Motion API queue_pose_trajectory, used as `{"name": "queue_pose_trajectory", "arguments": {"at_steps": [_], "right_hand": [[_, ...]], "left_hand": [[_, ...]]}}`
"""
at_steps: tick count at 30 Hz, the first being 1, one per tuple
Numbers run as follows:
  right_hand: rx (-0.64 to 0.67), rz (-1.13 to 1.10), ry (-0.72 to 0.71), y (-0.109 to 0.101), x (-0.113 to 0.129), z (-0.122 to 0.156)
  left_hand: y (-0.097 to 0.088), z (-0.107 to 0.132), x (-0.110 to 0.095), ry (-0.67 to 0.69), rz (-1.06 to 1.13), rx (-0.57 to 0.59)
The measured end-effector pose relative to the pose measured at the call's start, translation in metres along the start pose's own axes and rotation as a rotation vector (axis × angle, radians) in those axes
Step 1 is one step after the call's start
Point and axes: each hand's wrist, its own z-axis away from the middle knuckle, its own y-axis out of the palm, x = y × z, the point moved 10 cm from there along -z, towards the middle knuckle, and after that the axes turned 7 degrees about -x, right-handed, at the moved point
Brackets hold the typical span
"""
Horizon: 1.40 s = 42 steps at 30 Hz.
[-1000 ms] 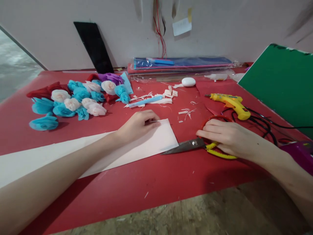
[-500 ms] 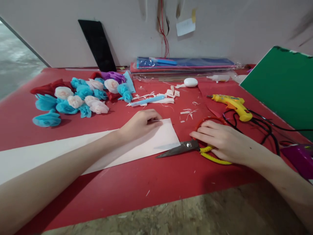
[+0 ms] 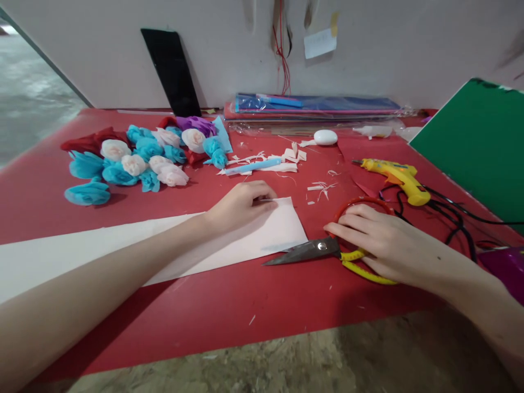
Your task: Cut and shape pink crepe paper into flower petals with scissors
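Observation:
My left hand (image 3: 241, 204) rests on a long pale pink paper sheet (image 3: 270, 237) on the red table. Its fingers are curled and pinch the sheet's far edge near the right end. My right hand (image 3: 380, 240) lies over the red and yellow handles of a pair of scissors (image 3: 305, 251). The fingers reach across the red loop and the thumb is hidden underneath. The shut blades lie flat on the table, pointing left at the sheet's near right corner.
A pile of blue, pink and red paper flowers (image 3: 135, 158) lies at the back left. Paper scraps and a blue pen (image 3: 254, 166) sit behind the sheet. A yellow glue gun (image 3: 395, 174) with black cables lies right, beside a green board (image 3: 475, 142). Wrapped paper packs (image 3: 311, 106) line the wall.
My right hand has slid the scissors a little to the left, so the blade tips lie nearer the sheet's corner. My left hand has kept its pinch on the sheet.

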Motion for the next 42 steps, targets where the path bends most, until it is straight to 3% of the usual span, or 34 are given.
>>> {"name": "queue_pose_trajectory", "arguments": {"at_steps": [18, 35, 42], "right_hand": [[-0.028, -0.088, 0.002, 0.003, 0.004, -0.009], [0.077, -0.052, 0.054, 0.008, 0.014, -0.020], [0.004, -0.039, -0.002, 0.005, 0.015, -0.020]], "left_hand": [[-0.001, 0.001, 0.001, 0.000, 0.019, -0.002], [-0.001, 0.001, -0.001, 0.038, 0.022, -0.008], [-0.001, 0.001, -0.001, 0.044, 0.024, -0.003]]}}
